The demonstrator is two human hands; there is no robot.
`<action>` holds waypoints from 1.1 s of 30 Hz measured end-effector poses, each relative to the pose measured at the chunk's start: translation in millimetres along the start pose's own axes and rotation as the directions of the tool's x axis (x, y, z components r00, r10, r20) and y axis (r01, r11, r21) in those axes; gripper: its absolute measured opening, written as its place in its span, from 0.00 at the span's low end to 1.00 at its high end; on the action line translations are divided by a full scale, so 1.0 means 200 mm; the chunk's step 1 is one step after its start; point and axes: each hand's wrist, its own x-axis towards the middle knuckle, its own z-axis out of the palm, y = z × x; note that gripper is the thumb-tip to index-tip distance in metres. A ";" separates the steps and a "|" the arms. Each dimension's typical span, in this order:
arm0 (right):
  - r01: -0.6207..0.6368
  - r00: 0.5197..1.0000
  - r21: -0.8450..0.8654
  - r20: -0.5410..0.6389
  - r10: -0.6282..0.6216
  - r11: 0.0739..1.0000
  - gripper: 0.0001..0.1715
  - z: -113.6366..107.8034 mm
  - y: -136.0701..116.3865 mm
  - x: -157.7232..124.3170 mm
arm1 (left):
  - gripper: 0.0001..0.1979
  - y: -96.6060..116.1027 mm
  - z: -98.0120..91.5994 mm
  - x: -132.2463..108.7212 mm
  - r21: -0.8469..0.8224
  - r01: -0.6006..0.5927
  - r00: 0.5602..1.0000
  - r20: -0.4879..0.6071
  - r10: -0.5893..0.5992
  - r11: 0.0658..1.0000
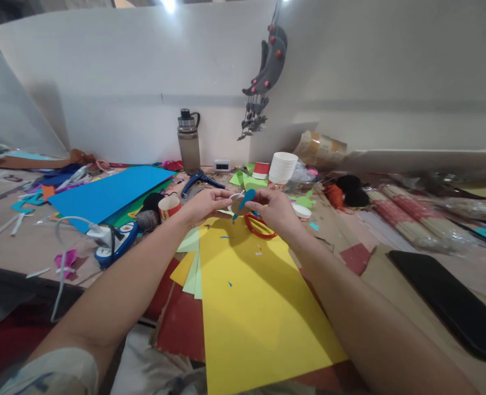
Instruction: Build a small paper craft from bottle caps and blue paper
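Now pinches a small paper shape (240,204) with left hand (204,204) and right hand (275,211), just above the yellow sheet (251,307). Works at a messy table (29,244) by a white wall (123,71).

Bare yellow sheet (251,307) lies open beneath both forearms. Left, a glue gun (115,244) and paper cup (169,207) crowd in; ahead, scissors (260,225), stacked cups (283,167) and a bottle (188,141) block.

Grey bottle (188,141), white cup stack (282,167), blue sheet (107,193), hanging ornament (269,63)
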 end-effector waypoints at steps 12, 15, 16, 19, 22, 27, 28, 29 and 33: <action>-0.070 0.989 0.160 -0.119 0.090 0.985 0.10 0.07 0.01 -0.02 | 0.16 0.00 0.04 0.00 -0.130 -0.002 1.000 0.000 0.002 0.991; -0.071 0.989 0.175 -0.119 0.093 0.982 0.13 0.08 0.02 -0.02 | 0.16 0.00 0.05 0.00 -0.141 -0.029 1.000 -0.015 0.027 0.990; -0.074 0.987 0.175 -0.126 0.097 0.982 0.12 0.08 0.02 -0.02 | 0.17 0.00 0.05 0.00 -0.143 -0.037 0.999 -0.008 0.036 0.989; -0.055 0.977 0.137 -0.197 0.081 0.989 0.11 0.08 0.04 -0.02 | 0.18 -0.01 0.06 -0.01 -0.142 -0.052 0.998 0.036 0.058 0.988; 0.012 0.966 0.032 -0.259 -0.004 0.999 0.12 0.09 0.05 -0.02 | 0.20 -0.02 0.07 -0.01 -0.079 -0.074 0.996 0.041 0.077 0.994; 0.047 0.974 0.052 -0.222 -0.034 0.998 0.18 0.12 0.04 -0.03 | 0.18 -0.04 0.10 0.01 0.140 -0.241 0.962 -0.099 0.256 0.960; 0.054 0.976 0.050 -0.212 -0.043 0.997 0.18 0.13 0.03 -0.03 | 0.18 -0.04 0.10 0.01 0.165 -0.290 0.944 -0.111 0.310 0.943; 0.067 0.977 0.035 -0.206 -0.059 0.997 0.17 0.13 0.02 -0.03 | 0.17 -0.04 0.10 0.01 0.183 -0.333 0.927 -0.116 0.357 0.925; 0.161 0.958 -0.031 -0.234 -0.164 0.986 0.06 0.14 -0.01 -0.06 | 0.15 -0.05 0.11 -0.01 0.263 -0.434 0.874 -0.107 0.474 0.861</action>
